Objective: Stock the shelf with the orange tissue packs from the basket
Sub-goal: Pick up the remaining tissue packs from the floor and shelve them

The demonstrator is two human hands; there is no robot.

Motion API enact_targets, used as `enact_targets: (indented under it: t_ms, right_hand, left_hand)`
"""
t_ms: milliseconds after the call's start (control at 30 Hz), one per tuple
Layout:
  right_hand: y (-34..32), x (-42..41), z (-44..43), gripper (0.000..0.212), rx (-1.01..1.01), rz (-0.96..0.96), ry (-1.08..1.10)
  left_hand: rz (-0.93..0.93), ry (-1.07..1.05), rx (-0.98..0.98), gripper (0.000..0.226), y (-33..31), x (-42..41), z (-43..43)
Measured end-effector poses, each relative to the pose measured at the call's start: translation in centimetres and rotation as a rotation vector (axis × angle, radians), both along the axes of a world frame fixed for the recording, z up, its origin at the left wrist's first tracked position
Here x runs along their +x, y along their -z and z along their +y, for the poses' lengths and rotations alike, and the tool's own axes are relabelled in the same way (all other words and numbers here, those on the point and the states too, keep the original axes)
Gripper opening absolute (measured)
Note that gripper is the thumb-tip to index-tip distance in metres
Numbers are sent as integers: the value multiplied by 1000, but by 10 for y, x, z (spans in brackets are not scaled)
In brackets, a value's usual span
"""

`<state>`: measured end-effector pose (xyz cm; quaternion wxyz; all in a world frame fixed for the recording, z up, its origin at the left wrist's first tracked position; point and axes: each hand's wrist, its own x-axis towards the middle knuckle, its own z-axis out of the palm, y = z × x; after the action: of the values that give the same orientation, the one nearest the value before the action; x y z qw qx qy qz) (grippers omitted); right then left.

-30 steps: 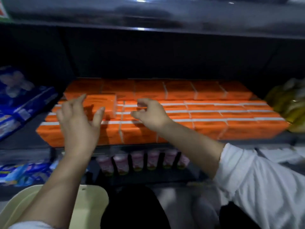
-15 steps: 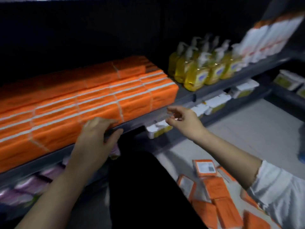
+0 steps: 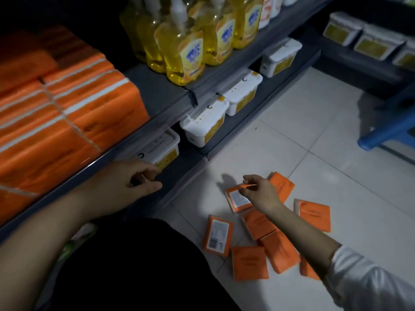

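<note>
In the head view, orange tissue packs (image 3: 67, 122) fill the left part of the grey shelf (image 3: 157, 95) in tight rows, beside yellow pump bottles (image 3: 182, 50). More loose tissue packs (image 3: 249, 262) lie scattered on the white tiled floor (image 3: 314, 122), some label side up. The left hand (image 3: 125, 185) hangs just below the shelf edge, fingers loosely curled and holding nothing. The right hand (image 3: 260, 194) reaches down over the floor packs, fingers narrowly parted, thumb and forefinger close above one pack; contact cannot be told. White lidded boxes (image 3: 202, 122) sit on the lower shelf.
</note>
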<state>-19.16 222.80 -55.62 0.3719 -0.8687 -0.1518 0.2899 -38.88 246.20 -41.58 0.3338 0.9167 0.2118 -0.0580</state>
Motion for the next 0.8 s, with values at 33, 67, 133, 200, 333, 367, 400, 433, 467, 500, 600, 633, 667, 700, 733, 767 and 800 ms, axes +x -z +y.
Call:
enact_targets:
  t_ms: [33, 67, 133, 200, 333, 367, 400, 433, 467, 500, 600, 633, 667, 700, 733, 767, 800]
  right_hand:
    - [11, 6, -1, 44, -23, 20, 21]
    - [21, 12, -1, 47, -46, 35, 40]
    - [41, 25, -2, 51, -103, 48, 60]
    - [62, 39, 0, 55, -161, 29, 83]
    - [108, 60, 4, 61, -279, 25, 167]
    - [118, 63, 5, 65, -321, 46, 180]
    - [130, 66, 5, 68, -359, 75, 200]
    - [140, 67, 5, 70, -394, 103, 219]
    - [150, 68, 5, 72, -430, 131, 229]
    - [158, 68, 5, 74, -464, 154, 226]
    - [178, 62, 4, 76, -554, 165, 180]
    - [182, 61, 4, 74, -587, 153, 164]
    - [187, 59, 3, 72, -623, 131, 146]
    - [191, 58, 2, 71, -660, 107, 131]
    - [195, 58, 1, 72, -685, 94, 123]
    - [197, 59, 1, 73, -694, 90, 123]
    - [199, 60, 1, 75, -692, 94, 129]
  left_hand:
    - [19, 17, -14, 27, 6, 8, 4]
    - [28, 30, -24, 26, 13, 17, 7]
    - [39, 58, -30, 26, 28, 36, 10]
    - [63, 87, -59, 27, 47, 57, 12]
    - [85, 104, -181, 27, 90, 96, 15]
    - [87, 109, -197, 28, 101, 104, 15]
    - [91, 110, -215, 28, 112, 111, 14]
    - [92, 108, -231, 28, 122, 118, 13]
    - [91, 108, -247, 27, 133, 125, 11]
    - [85, 108, -262, 26, 143, 131, 9]
    - [91, 90, -314, 26, 169, 142, -1]
    - [104, 83, -328, 25, 177, 143, -4]
    - [122, 71, -348, 25, 185, 142, -8]
    - [139, 57, -372, 24, 192, 141, -12]
    - [156, 44, -394, 23, 200, 139, -14]
    - [181, 28, -414, 22, 207, 137, -16]
    - [201, 8, -436, 26, 212, 136, -18]
